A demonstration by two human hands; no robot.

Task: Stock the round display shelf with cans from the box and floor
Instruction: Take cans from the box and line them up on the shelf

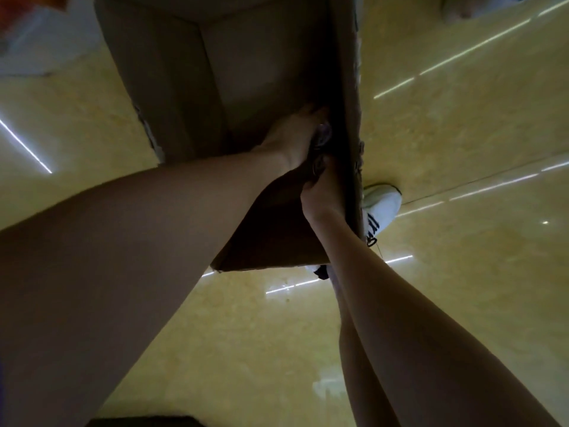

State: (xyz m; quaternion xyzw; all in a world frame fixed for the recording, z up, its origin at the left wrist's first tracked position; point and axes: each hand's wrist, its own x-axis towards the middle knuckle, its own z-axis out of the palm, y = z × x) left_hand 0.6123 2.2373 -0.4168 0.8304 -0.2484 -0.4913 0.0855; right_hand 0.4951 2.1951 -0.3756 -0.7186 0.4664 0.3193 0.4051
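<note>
Glossy yellow tiled floor [462, 134] fills most of the view, w/ thin bright light streaks reflected across it and a dark grout line running at right. An open brown cardboard box [172, 72] stands on the floor at top centre. A white sneaker w/ dark stripes [381, 208] rests on the floor just beside the box's right wall.

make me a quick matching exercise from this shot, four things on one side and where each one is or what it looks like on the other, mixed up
Things:
1. left hand
2. right hand
3. cardboard box
4. white sneaker

Descriptions:
A. on the yellow floor, just right of the box
B. brown, open on top
C. deeper in the box
D. nearer the box's near edge, fingers curled on something dark

Pairs: 1-C, 2-D, 3-B, 4-A
</note>
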